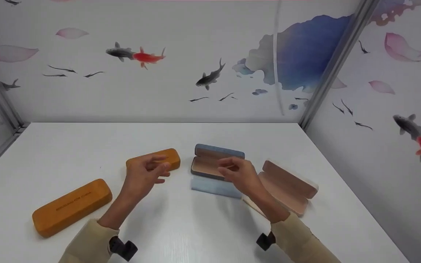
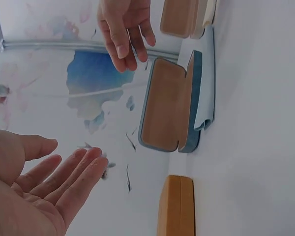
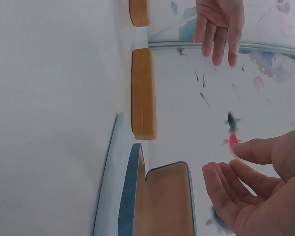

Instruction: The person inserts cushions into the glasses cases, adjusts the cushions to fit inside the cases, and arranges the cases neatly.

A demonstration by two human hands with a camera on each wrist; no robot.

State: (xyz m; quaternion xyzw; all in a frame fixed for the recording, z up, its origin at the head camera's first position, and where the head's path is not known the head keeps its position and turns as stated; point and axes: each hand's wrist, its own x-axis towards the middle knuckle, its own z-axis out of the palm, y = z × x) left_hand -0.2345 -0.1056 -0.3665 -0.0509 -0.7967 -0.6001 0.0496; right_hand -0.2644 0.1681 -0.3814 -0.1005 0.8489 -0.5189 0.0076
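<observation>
My left hand (image 1: 143,175) hovers above the table with relaxed fingers and nothing in them. Behind it in the head view lies a closed orange glasses case (image 1: 174,157), partly hidden by that hand. The right hand (image 1: 241,175), also holding nothing, is raised with loosely bent fingers in front of an open blue glasses case (image 1: 205,166) lined in tan. A folded light blue cloth (image 1: 210,186) lies just before the blue case. In the left wrist view the blue case (image 2: 164,105) shows its bare lining.
Another closed orange glasses case (image 1: 72,208) with printed lettering lies at the left. On the right, an open case (image 1: 291,179) with pinkish lining stands beside a beige cloth (image 1: 253,205), partly behind the right forearm. Patterned walls enclose the white table (image 1: 86,146).
</observation>
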